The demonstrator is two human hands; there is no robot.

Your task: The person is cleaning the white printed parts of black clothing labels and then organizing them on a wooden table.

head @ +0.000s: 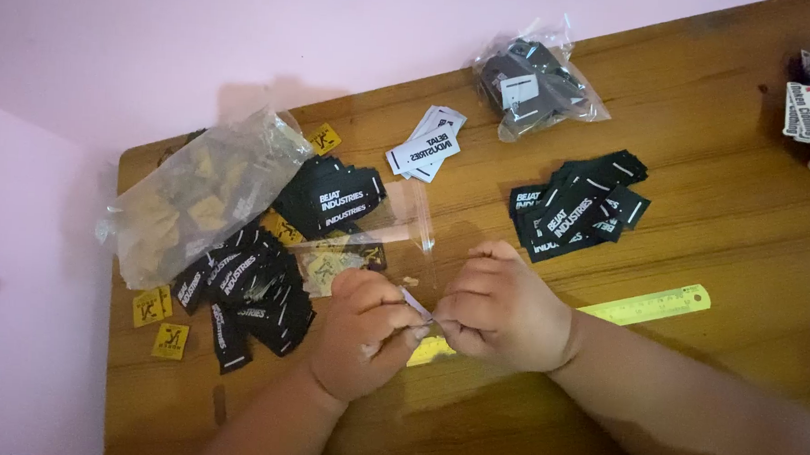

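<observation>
Both hands, left (364, 330) and right (502, 309), pinch one small white label (417, 304) above the ruler (643, 304)

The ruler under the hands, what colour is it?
Yellow-green; the ruler lies on the wooden table, seen in the head view.

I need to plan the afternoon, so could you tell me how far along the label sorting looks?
Looks partly done: one sealed clear bag of black labels sits at the table's far edge. In hand: the left hand and right hand pinch one small white label between them above the yellow ruler. Left: loose black label piles, a white stack and yellow tags.
</observation>
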